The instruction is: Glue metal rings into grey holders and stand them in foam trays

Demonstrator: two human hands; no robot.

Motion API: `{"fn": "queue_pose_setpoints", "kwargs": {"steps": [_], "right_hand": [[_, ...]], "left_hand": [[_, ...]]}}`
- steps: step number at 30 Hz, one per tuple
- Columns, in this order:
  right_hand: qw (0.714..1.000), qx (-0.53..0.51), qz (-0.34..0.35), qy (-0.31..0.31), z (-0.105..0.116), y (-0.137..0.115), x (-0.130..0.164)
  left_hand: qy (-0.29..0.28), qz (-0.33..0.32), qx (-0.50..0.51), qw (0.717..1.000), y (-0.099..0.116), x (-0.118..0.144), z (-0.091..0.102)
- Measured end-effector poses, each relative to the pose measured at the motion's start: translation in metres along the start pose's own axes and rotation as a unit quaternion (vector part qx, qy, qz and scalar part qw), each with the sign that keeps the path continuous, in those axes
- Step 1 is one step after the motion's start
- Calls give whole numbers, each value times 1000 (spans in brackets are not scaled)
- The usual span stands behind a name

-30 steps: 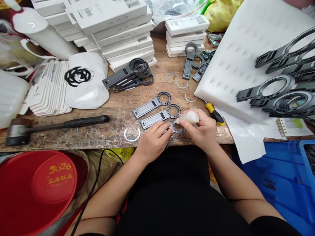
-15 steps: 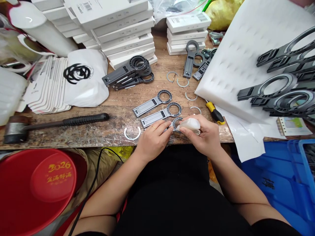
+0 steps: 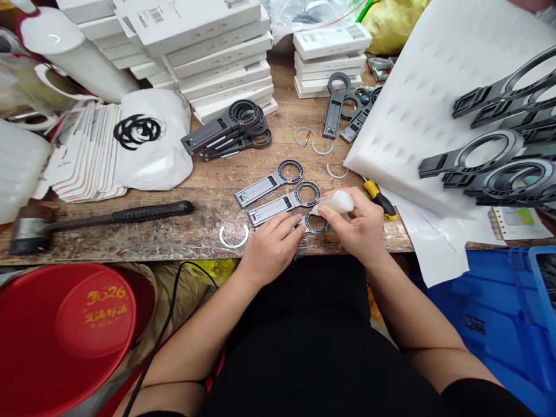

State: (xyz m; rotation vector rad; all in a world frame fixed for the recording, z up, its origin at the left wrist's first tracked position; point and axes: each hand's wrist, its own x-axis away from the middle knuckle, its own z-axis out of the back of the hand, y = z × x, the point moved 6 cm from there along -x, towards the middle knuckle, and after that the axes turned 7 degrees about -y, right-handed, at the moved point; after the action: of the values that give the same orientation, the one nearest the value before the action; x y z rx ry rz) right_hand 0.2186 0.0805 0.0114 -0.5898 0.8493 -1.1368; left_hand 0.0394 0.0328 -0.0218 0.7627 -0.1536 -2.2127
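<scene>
My right hand (image 3: 360, 229) grips a small translucent white squeeze bottle (image 3: 335, 202), its tip pointed at the ring end of a grey plastic ring-and-handle part (image 3: 316, 222) at the bench's front edge. My left hand (image 3: 270, 248) presses down on that part's handle, fingers curled over it. Two more grey parts of the same kind, one (image 3: 284, 205) and another (image 3: 268, 183), lie side by side just behind. A white split ring (image 3: 233, 236) rests on the wood to the left of my left hand.
A black-handled mallet (image 3: 99, 220) lies at the left. Stacked white boxes (image 3: 217, 52), dark grey parts (image 3: 230, 130), loose split rings (image 3: 321, 147) and a yellow-handled screwdriver (image 3: 379, 200) lie behind. White foam sheet (image 3: 417, 98) with black parts at right; red bucket (image 3: 65, 336) and blue crate (image 3: 508, 324) below.
The squeeze bottle's tip has shifted around the ring of the nearest grey part, dipping toward me and then back up. My left hand has stayed pressed on the handle.
</scene>
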Motion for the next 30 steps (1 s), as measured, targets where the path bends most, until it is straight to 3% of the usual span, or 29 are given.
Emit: {"fn": "queue_pose_setpoints", "kwargs": {"steps": [10,20,30], "right_hand": [[1000,19,-15,17,14,17,-1],[998,54,1,20,31,7,9],[999,40,9,-7,33,-4,23]], "left_hand": [[10,-6,-1,1000,1,-1,2],[7,-4,10,1000,0,-1,0],[10,-1,15,1000,0,-2,1]]}}
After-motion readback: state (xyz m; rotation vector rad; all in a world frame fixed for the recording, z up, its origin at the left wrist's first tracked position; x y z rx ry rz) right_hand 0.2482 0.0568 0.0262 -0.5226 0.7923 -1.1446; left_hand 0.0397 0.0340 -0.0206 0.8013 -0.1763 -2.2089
